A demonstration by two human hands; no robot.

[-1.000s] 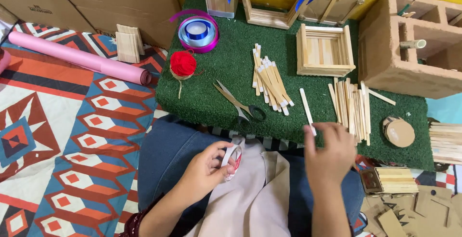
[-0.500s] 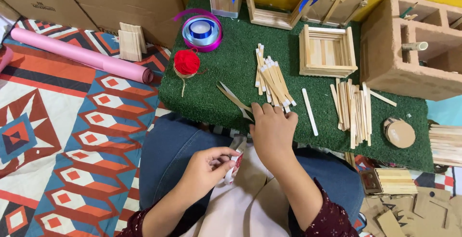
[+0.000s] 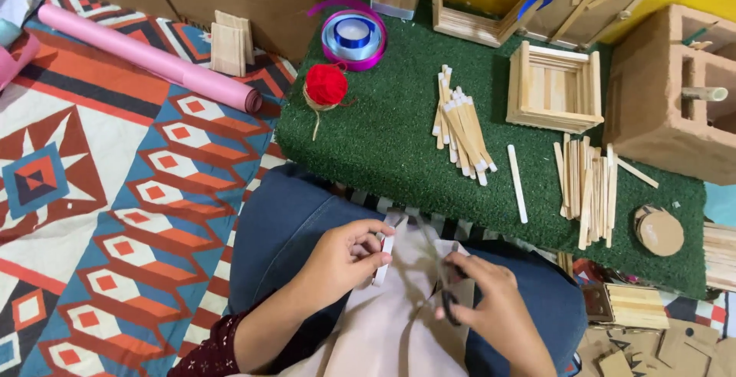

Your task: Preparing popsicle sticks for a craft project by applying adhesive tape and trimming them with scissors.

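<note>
Two hands at work over the lap, seen from the single head view. Left hand pinching a short pale stick, held roughly upright between thumb and fingertips, just off the near edge of the green mat. Right hand closed around the dark handles of scissors, blades blurred and angled up toward the stick; cannot tell whether blades touch it. Both over blue jeans and a beige cloth.

On the mat: red yarn ball near the left edge, with a loose tail trailing toward the near side. Ribbon spool at the far left corner, purple and blue. Loose bundle of sticks around the middle, fanned and overlapping. Single stick lying apart, nearer the near edge. Second pile of sticks toward the right, mostly parallel. Square stick frame beyond that pile, toward the far edge. Brown disc at the near right corner. Hollow block standing at the right edge.

Off the mat: pink roll lying diagonally on the patterned rug, left of the mat. Small stack of wooden slats just beyond the roll. Cardboard scraps at lower right.
</note>
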